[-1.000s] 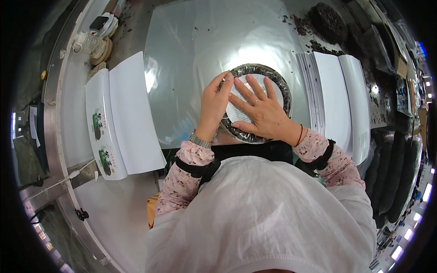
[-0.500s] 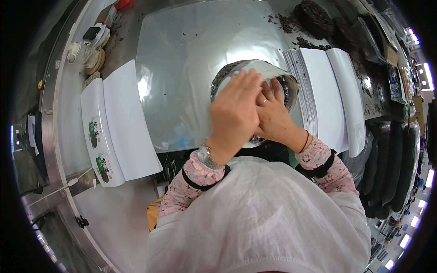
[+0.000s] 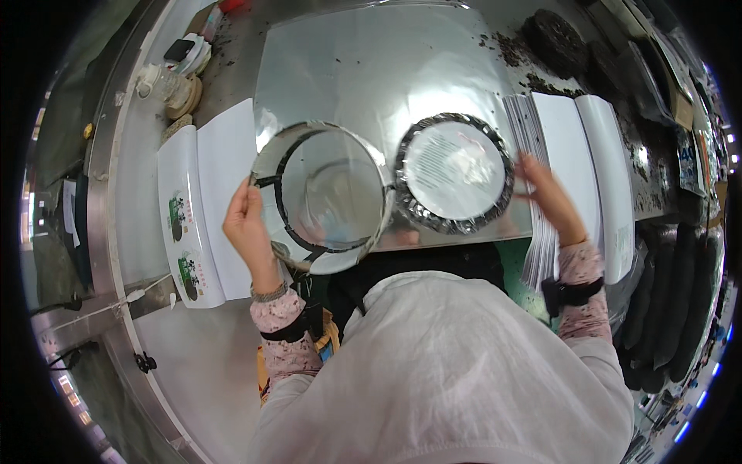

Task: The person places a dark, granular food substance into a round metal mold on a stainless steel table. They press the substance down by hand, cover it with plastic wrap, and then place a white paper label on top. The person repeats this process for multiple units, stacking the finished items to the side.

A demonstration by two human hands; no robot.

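My left hand (image 3: 244, 216) grips the left side of a wide, open ring (image 3: 334, 261) with a pale band and dark strips, its fingers closed on the rim. The ring is raised over the glossy clear sheet (image 3: 363, 62) on the metal table. Right of it lies a dark round cake (image 3: 417, 209) in crinkled clear wrap, a white paper disc (image 3: 452, 170) on its top. My right hand (image 3: 545, 189), slightly blurred, is at the cake's right edge with fingers apart, beside the paper stack.
Printed sheets (image 3: 185, 232) lie at left, a paper stack (image 3: 568, 170) at right. A glass jar (image 3: 158, 85) and small device (image 3: 178, 50) stand back left. Dark cakes (image 3: 553, 42) and loose crumbs lie back right; long black bundles (image 3: 661, 301) are at lower right.
Both hands were together on the cake; they have parted. The left moved left, now holding the ring beside the cake, and the right moved out to the cake's right edge.
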